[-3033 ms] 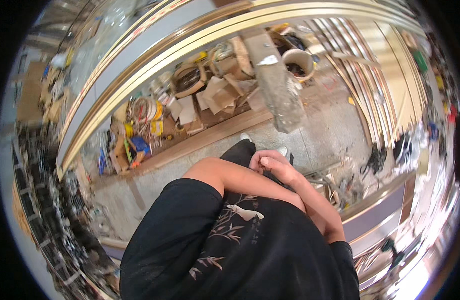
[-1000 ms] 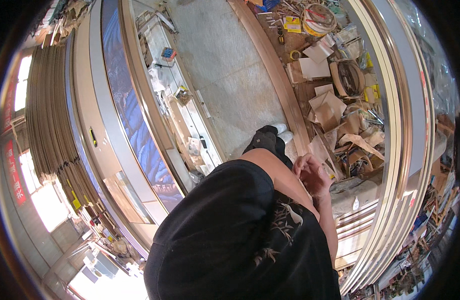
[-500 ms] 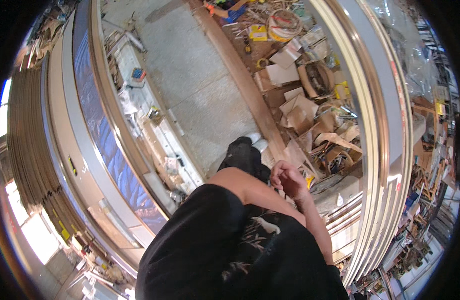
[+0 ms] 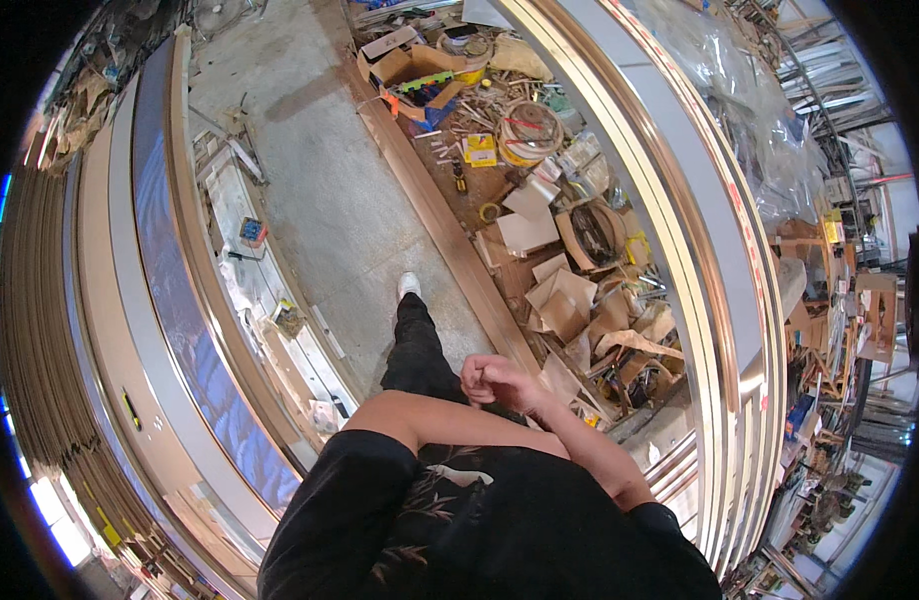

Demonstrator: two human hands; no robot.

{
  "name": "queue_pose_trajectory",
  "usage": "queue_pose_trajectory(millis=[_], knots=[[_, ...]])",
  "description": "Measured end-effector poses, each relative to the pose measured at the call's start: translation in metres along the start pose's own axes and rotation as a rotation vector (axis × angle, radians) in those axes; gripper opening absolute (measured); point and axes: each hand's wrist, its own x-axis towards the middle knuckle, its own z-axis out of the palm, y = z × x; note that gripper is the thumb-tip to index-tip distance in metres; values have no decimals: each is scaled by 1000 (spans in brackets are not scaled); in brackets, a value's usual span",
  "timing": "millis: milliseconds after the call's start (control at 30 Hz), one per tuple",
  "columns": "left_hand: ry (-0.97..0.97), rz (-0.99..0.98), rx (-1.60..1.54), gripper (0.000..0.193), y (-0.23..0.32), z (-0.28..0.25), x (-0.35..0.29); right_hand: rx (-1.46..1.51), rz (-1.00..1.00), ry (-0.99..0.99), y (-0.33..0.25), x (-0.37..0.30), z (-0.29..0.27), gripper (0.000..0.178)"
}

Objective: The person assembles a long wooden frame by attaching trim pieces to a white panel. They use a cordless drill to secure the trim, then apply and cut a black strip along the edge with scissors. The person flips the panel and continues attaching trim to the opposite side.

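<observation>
My right hand (image 4: 502, 384) is held in front of my waist, its fingers curled in loosely. Nothing shows between them. My bare left forearm (image 4: 480, 418) crosses my black shirt (image 4: 500, 530) toward the right. Its far end passes behind my right forearm (image 4: 590, 445), so the left hand is hidden. Beneath the arms one leg in dark trousers (image 4: 417, 340) steps forward, with a white shoe (image 4: 409, 285) on the concrete floor (image 4: 320, 150). Neither arm visibly touches the stock at the sides.
Long stacked panels (image 4: 210, 370) border the walkway on the left. Pale and bronze-coloured profiles (image 4: 670, 250) run along the right. Beyond a brown floor beam (image 4: 450, 230) lie scattered cardboard (image 4: 565, 300), a coil (image 4: 530, 130), a yellow box (image 4: 480, 150) and a screwdriver (image 4: 460, 178).
I have moved forward along the walkway, and the view has shifted. My right hand has come inward to the left, its fingers curled more. One foot now reaches farther ahead.
</observation>
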Motion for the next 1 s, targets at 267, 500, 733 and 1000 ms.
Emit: queue_pose_trajectory(millis=[267,500,733,1000], knots=[[244,44,-75,34,-35,-94,-105,-136,36,-22,-85,182,38,42],[682,100,-251,34,-46,-142,-159,-35,331,-26,-97,279,22,40],[1170,-38,-415,35,-60,-194,-170,-177,531,65,-89,354,-24,24],[1271,-740,-570,34,-117,-249,-222,-728,369,446,-148,380,-172,11]])
